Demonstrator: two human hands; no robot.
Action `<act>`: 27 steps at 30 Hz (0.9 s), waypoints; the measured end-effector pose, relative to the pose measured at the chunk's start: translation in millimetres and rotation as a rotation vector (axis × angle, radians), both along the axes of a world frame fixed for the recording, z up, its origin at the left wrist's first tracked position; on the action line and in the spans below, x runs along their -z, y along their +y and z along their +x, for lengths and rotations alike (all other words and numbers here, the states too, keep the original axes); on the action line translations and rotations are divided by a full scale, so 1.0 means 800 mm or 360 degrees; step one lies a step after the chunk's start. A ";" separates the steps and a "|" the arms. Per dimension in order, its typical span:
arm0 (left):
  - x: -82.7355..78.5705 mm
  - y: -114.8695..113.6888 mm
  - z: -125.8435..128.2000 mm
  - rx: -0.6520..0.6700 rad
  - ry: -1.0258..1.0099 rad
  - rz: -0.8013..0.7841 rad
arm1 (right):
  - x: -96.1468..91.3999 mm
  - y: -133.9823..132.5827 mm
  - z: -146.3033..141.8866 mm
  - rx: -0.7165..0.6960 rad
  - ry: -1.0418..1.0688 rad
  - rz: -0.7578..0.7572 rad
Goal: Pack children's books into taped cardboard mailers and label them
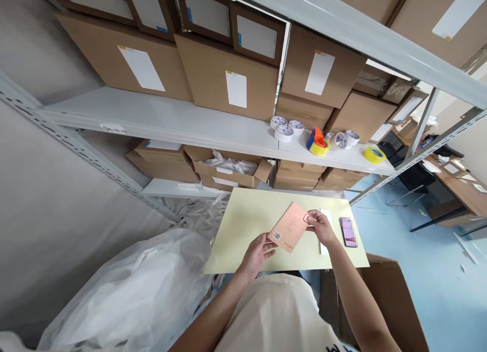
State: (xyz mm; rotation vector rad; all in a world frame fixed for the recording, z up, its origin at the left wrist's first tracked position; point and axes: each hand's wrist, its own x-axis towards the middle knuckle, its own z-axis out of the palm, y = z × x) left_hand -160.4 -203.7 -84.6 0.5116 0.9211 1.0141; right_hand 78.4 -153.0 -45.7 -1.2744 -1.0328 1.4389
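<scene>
A flat, peach-pink booklet with a barcode at its lower left corner is held tilted above the pale yellow tabletop. My left hand grips it by that lower left corner, fingers beneath. At the upper right edge, my right hand pinches the booklet, its thumb by a small white sticker with a red outline. Whether the sticker is fully stuck down I cannot tell. Partly behind my right wrist lies a white sheet. A phone with a purple screen rests near the table's right edge.
Beyond the table stands a grey metal shelf with cardboard boxes. White tape rolls, a tape dispenser and a yellow roll sit on it. A plastic bag fills the left; an open carton stands at right.
</scene>
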 end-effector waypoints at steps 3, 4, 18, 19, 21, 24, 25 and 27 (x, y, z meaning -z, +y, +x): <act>0.001 0.002 0.002 -0.0021 0.0252 0.0135 | 0.001 0.002 -0.002 0.0099 -0.0047 -0.0006; 0.002 0.001 0.003 -0.0017 0.0313 0.0164 | 0.003 0.003 -0.002 0.0144 -0.0036 -0.0009; 0.009 -0.015 0.005 0.0165 0.0495 0.0253 | 0.020 -0.010 0.005 0.0285 0.0169 -0.0062; 0.009 -0.015 0.005 0.0160 0.0471 0.0244 | 0.021 -0.010 0.006 0.0277 0.0191 -0.0057; 0.011 -0.017 0.005 0.0164 0.0402 0.0202 | 0.023 -0.011 0.008 0.0248 0.0232 -0.0036; 0.013 -0.019 0.007 0.0183 0.0219 0.0085 | 0.020 -0.010 0.011 0.0139 0.0215 0.0044; 0.013 -0.020 0.008 0.0199 0.0141 0.0037 | 0.017 -0.008 0.012 0.0096 0.0161 0.0103; 0.012 -0.022 0.012 0.0231 -0.0022 -0.0062 | 0.010 -0.005 0.012 0.0028 -0.0006 0.0251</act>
